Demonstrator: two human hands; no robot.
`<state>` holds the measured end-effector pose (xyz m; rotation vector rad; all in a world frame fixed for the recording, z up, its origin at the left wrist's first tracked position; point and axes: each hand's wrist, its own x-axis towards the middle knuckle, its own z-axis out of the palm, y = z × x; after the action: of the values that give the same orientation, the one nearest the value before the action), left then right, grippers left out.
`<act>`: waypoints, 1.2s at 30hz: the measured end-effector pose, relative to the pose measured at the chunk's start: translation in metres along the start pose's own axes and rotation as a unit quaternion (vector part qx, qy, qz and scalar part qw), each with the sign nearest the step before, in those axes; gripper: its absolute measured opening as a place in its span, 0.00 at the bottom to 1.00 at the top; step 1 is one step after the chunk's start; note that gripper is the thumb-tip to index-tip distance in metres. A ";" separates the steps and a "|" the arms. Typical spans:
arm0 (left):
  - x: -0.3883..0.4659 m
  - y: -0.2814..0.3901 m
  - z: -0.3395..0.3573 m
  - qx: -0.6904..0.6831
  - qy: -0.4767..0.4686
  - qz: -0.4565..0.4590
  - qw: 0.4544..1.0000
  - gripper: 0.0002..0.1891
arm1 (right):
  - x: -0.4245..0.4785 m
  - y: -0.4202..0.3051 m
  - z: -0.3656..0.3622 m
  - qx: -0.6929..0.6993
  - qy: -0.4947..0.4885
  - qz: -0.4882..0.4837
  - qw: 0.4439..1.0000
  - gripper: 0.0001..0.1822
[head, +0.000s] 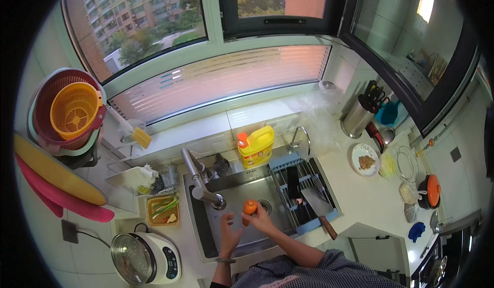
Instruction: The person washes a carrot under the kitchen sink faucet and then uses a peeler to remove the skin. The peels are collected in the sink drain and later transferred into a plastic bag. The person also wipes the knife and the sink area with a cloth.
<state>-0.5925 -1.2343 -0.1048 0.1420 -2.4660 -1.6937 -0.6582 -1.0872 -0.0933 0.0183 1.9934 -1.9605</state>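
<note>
An orange carrot (250, 207), its blunt round end upward, is held over the steel sink (227, 226) by my right hand (259, 219). My fingers cover part of its length. To the left of it, also above the basin, my left hand (230, 232) has its fingers apart and holds nothing; a bracelet circles that wrist. The grey faucet (208, 197) reaches over the sink just beyond my left hand. Below the carrot's right side, the drain (264, 207) shows partly.
A cleaver (316, 203) lies on the blue-ended rack (303, 228) over the sink's right side, its wooden handle jutting past the edge. A yellow detergent jug (256, 149) stands behind. Left are a vegetable basket (163, 210) and a white electric cooker (166, 261); right, a plate (359, 149) of food.
</note>
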 end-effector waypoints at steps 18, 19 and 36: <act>-0.019 -0.006 0.031 0.047 0.004 -0.050 0.998 0.25 | -0.023 -0.143 -0.066 0.295 -0.219 -0.065 0.928 0.15; -0.022 -0.002 0.032 0.052 -0.003 -0.057 0.997 0.25 | -0.019 -0.133 -0.068 0.345 -0.252 -0.055 0.903 0.18; -0.029 0.015 0.113 0.070 -0.040 -0.036 0.996 0.31 | -0.202 -0.004 -0.426 -0.067 0.382 -0.143 0.911 0.18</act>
<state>-0.5830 -1.1206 -0.1329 0.1840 -2.6695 -1.5807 -0.5680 -0.6274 -0.0445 0.5752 2.7422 -2.2022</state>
